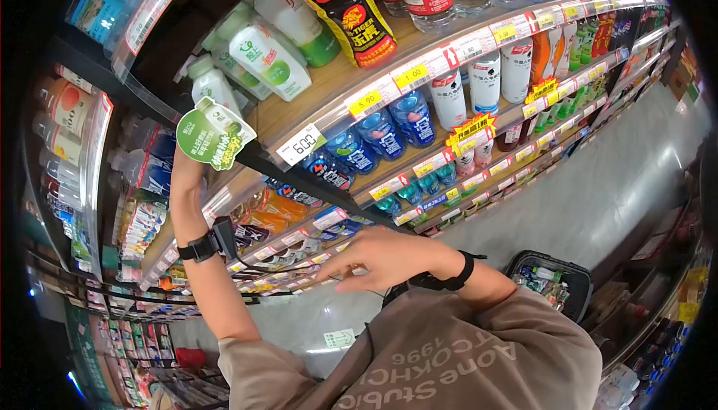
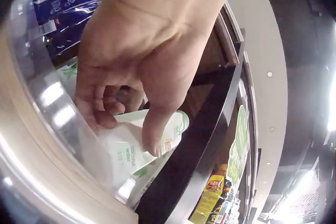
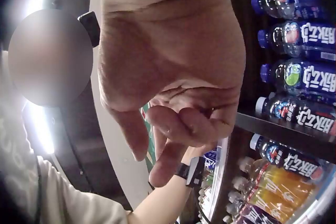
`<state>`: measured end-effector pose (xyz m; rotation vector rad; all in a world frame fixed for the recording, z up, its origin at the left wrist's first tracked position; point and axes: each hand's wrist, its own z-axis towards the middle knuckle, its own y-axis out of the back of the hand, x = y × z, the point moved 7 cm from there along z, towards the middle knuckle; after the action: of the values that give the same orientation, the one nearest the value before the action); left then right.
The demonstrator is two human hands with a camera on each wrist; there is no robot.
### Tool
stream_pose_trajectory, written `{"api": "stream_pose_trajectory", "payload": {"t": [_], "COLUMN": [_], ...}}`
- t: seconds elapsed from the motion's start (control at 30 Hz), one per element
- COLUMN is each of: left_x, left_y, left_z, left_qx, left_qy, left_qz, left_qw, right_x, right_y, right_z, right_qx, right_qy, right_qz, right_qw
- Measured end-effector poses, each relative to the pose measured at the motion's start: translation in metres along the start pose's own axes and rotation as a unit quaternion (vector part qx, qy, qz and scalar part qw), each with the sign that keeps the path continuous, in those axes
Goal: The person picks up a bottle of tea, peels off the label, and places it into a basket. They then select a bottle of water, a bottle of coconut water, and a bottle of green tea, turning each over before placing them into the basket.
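In the left wrist view my left hand (image 2: 139,58) grips a white coconut water bottle (image 2: 123,148), thumb across one side and fingers curled at the other. The bottle lies tilted behind the clear shelf lip. In the head view a green leaf-shaped sign (image 1: 215,133) hides most of that hand, with only the wrist and its base showing. White bottles (image 1: 268,58) with green labels stand just beyond the sign. Holding nothing, my right hand (image 1: 381,256) hangs before my chest, lower than the shelves. Its fingers (image 3: 173,127) are loosely curled in the right wrist view.
A black divider (image 2: 197,145) borders the bottle's shelf section. Price tags (image 1: 411,75) line the shelf edges. Blue-labelled drink bottles (image 1: 411,120) fill the level below. On the floor at right stands a black basket (image 1: 587,279) with goods inside. Shelves curve around both sides.
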<state>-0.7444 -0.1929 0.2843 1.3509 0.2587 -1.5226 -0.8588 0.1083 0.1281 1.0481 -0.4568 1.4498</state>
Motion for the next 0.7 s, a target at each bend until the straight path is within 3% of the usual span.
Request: {"api": "stream_pose_trajectory", "payload": {"t": [0.07,0.2,0.3,0.33,0.43,0.53,0.7], "left_x": [0.008,0.016,0.064,0.058,0.026,0.008,-0.002], "left_y": [0.010,0.003,0.032,0.024,-0.016,-0.035,-0.050], "left_z": [0.007,0.009,0.028,0.031,0.036,0.034,0.034], "left_qx": [0.012,0.027,0.038,0.028,0.114,0.094,0.090], "left_qy": [0.006,0.053,0.100,0.096,0.108,0.080,0.064], "left_qz": [0.015,-0.091,-0.156,-0.156,-0.106,-0.126,-0.095], "left_qw": [1.000,0.994,0.982,0.983,0.982,0.984,0.989], "right_x": [-0.004,-0.012,-0.013,-0.012,-0.014,-0.014,-0.016], "right_y": [0.002,0.010,0.017,0.018,0.017,0.020,0.020], "right_z": [0.000,-0.007,-0.009,-0.009,-0.011,-0.013,-0.016], "right_qx": [-0.003,-0.026,-0.029,-0.028,-0.062,-0.046,-0.038], "right_qy": [-0.007,-0.030,-0.043,-0.044,-0.012,-0.056,-0.060], "right_qz": [0.000,0.021,0.026,0.025,0.036,0.022,0.016], "right_qw": [1.000,0.999,0.998,0.998,0.997,0.997,0.997]}}
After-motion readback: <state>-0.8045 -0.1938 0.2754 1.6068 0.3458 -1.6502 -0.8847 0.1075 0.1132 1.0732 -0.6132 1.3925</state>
